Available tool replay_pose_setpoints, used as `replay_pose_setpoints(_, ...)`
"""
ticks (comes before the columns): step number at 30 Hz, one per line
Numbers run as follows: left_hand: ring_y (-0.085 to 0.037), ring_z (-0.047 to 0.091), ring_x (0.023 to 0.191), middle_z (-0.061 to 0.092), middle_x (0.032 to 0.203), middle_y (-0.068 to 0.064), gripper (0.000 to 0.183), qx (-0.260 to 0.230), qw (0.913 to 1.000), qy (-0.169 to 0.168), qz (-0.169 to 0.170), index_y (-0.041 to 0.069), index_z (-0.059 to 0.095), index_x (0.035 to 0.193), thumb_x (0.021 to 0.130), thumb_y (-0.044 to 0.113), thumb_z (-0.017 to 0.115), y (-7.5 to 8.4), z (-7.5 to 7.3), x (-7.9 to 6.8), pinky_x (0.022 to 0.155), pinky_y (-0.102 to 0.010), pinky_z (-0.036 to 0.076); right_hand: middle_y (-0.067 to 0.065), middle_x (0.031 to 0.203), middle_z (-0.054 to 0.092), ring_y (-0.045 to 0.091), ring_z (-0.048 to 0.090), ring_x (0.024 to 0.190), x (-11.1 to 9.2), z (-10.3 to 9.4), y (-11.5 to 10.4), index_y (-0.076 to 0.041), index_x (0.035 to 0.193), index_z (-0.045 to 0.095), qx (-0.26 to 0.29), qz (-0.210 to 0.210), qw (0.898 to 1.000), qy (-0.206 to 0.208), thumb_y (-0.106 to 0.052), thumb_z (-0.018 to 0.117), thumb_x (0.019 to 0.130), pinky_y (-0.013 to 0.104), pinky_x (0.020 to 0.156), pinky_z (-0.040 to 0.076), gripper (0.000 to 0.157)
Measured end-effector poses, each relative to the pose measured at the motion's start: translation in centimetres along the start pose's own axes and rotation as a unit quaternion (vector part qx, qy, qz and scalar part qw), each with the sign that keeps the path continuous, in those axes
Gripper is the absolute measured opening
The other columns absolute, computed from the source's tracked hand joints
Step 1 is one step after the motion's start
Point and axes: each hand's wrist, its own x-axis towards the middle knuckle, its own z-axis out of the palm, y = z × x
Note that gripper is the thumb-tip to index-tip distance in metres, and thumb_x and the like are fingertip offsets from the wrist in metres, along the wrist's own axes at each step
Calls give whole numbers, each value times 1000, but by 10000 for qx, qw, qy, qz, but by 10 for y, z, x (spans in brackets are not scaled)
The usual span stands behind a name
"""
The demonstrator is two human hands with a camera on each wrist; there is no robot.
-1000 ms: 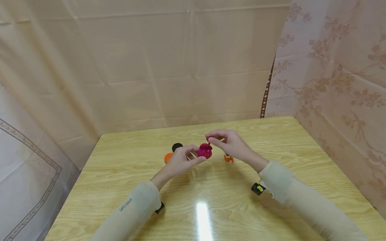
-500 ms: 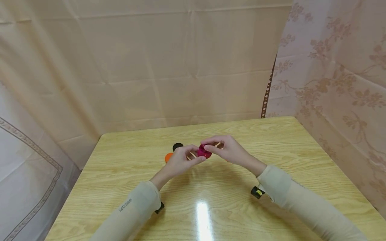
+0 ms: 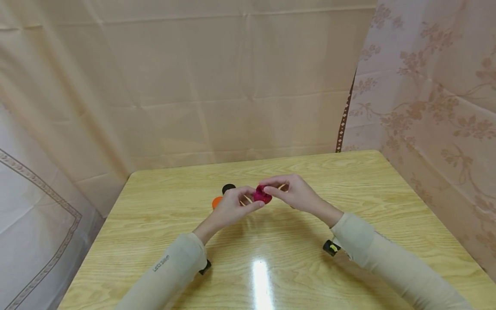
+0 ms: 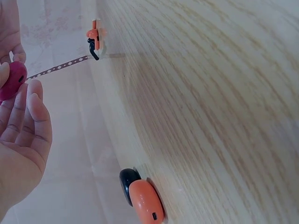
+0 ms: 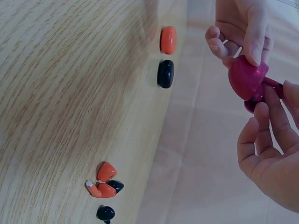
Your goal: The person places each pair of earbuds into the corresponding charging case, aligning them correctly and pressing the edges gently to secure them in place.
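Observation:
My left hand (image 3: 237,206) holds a magenta earbud case (image 3: 261,198) between thumb and fingers, above the table. In the right wrist view its lid stands open. With thumb and fingers my right hand (image 3: 296,192) pinches a magenta earbud (image 5: 275,87) by the stem, its head in or against the opened case. How deep the earbud sits is hidden by the fingers. The left wrist view shows the case (image 4: 17,78) from outside, with a dark port slot.
On the wooden table (image 3: 271,275) an orange earbud case (image 3: 217,202) lies beside a black earbud case (image 3: 228,188), left of the hands. Loose orange earbuds (image 5: 106,171) and black earbuds (image 5: 106,213) lie beneath the right hand's side. Curtains hang behind the table.
My right hand has come down and left with the earbud, from above the case to its opening. During the last half second both hands stay almost still. The left hand keeps its hold.

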Motion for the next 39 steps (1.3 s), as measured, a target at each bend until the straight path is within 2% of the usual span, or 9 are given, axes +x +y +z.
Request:
replay_pose_setpoints(12,-21,67,74,71,90,6,20,-14,10000,19,-1,14,73,107,93,29,77,0,0,0,65,-33,58,1,109,75,18,70,89,0,3,-1,-12,119,76,41,-10,10000,23,-23,69,99,32,71,56,23)
replay_pose_setpoints(20,-19,66,75,71,90,7,21,10,10000,26,-68,15,74,106,92,30,78,0,0,0,67,-33,58,-6,94,74,15,66,83,1,4,-1,-15,110,77,-381,-65,9990,216,-16,70,98,39,70,54,14)
replay_pose_setpoints(24,-18,66,75,70,89,7,21,30,10000,19,-92,16,74,106,92,32,78,0,0,-1,68,-33,58,-10,93,74,12,66,81,1,4,0,-17,109,78,-504,-152,9984,200,-16,71,97,38,69,54,13)
replay_pose_setpoints(31,-13,65,80,71,90,8,21,85,9999,29,87,16,74,107,93,31,77,-1,1,0,71,-33,57,-12,93,74,11,67,79,2,7,-2,-18,110,78,-674,-302,9971,193,-18,74,95,39,67,56,15)
replay_pose_setpoints(39,-14,66,79,70,90,8,21,124,9999,8,90,15,74,107,93,31,77,0,1,0,71,-31,57,-11,90,74,10,66,78,4,10,-4,-16,107,79,-857,-305,9953,342,-16,75,94,33,65,55,14)
